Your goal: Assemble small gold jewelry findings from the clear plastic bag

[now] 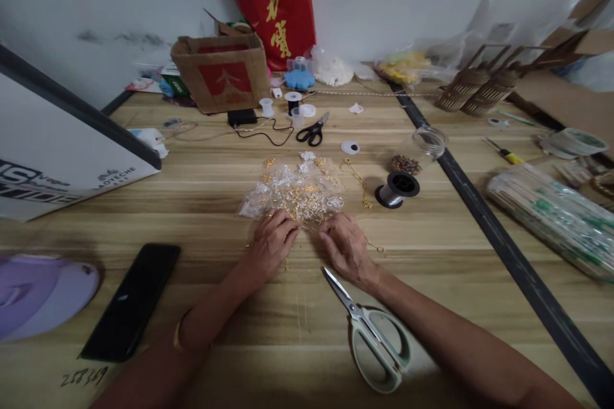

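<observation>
A pile of small gold and silver jewelry findings (pixel 307 199), with small clear plastic bags among it, lies on the wooden table. My left hand (pixel 274 239) is at the pile's near left edge, fingers bent and thumb close to the forefinger. Across a small gap, my right hand (pixel 346 248) curls at the near right edge, its fingertips turned down. Whatever either hand pinches is too small or hidden. A thin gold chain (pixel 374 246) emerges beside my right hand. Large scissors (pixel 367 326) with pale green handles lie below that hand, by the wrist.
Right of the pile are another gold chain (pixel 357 179), a wire spool (pixel 397 190) and a tipped jar of beads (pixel 407 163). Black scissors (pixel 313 131) and a paper bag (pixel 223 73) lie farther back. A phone (pixel 132 303) is at left, wrapped sticks (pixel 551 214) at right.
</observation>
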{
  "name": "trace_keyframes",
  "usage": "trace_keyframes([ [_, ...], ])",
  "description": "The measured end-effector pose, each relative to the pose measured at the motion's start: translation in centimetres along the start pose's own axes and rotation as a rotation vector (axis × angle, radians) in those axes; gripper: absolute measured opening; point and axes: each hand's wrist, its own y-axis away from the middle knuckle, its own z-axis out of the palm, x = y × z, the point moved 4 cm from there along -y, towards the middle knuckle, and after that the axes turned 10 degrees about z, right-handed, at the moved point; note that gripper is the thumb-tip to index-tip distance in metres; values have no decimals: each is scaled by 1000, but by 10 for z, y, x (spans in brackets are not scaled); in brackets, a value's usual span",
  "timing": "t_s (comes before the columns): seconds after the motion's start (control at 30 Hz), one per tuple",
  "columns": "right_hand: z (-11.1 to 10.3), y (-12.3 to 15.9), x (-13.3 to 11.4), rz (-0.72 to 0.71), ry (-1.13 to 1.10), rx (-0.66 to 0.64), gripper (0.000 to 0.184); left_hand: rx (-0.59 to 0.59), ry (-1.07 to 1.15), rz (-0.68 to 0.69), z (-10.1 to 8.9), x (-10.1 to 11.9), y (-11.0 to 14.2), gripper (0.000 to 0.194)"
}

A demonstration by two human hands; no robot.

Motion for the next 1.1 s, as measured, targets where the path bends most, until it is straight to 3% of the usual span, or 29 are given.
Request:
trace_keyframes([
  [0.77, 0, 0, -1, -8, -2, 7, 9, 54, 0, 7, -4, 4, -1, 13],
  [1.1, 5, 4, -1, -90, 55, -48, 7, 27, -60, -10, -2, 2, 0, 13],
])
